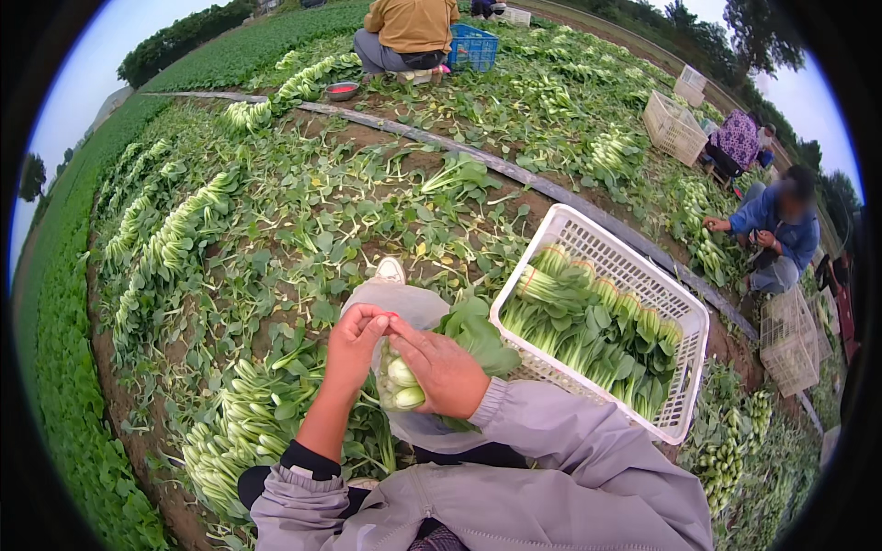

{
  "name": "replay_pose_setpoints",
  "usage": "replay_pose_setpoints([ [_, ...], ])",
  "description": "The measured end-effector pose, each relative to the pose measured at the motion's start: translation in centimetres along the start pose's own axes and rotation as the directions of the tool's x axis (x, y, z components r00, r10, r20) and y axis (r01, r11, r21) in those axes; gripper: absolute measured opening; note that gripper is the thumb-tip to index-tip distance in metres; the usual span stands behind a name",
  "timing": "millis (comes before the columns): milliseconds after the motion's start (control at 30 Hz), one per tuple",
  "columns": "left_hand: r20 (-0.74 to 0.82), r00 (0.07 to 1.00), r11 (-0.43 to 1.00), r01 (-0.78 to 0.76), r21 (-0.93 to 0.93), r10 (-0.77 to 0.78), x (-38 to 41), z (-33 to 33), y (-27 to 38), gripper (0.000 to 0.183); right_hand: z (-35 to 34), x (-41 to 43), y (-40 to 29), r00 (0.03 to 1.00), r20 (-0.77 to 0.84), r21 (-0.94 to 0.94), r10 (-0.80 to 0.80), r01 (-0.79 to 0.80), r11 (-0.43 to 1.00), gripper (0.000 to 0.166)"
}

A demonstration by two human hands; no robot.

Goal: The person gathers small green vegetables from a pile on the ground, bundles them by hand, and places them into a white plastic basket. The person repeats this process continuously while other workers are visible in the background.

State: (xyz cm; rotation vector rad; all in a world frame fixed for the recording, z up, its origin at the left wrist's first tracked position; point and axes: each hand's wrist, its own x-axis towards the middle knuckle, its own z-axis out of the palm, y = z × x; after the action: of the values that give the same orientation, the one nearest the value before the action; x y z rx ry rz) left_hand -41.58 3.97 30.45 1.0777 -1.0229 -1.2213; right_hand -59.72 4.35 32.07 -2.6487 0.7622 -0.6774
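Observation:
My right hand (444, 368) is wrapped around a bunch of bok choy (402, 386). Its pale stem ends face left and its broad leaves spread out to the right. My left hand (357, 348) meets the right fingertips above the stems, thumb and forefinger pinched on a small red band (392, 315), mostly hidden by the fingers. To the right, a white plastic crate (598, 229) holds banded bok choy bunches (586, 324) in rows. Left of my knees lies a heap of loose bok choy (238, 427).
A grey pipe-like strip (482, 155) crosses the ground beyond the crate. Rows of cut bok choy (172, 234) lie to the left. A person in blue (778, 213) crouches at right near more crates (789, 341). Another person (413, 31) sits ahead by a blue crate (473, 48) and a bowl (342, 91).

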Motion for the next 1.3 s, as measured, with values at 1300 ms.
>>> replay_pose_setpoints([
  [1300,0.304,0.813,0.29,-0.485,0.825,0.496,-12.4,-0.1,-1.2,0.023,1.3,-0.9,0.1,0.973,-0.209,-0.036,0.103,-0.113,0.993,0.096],
])
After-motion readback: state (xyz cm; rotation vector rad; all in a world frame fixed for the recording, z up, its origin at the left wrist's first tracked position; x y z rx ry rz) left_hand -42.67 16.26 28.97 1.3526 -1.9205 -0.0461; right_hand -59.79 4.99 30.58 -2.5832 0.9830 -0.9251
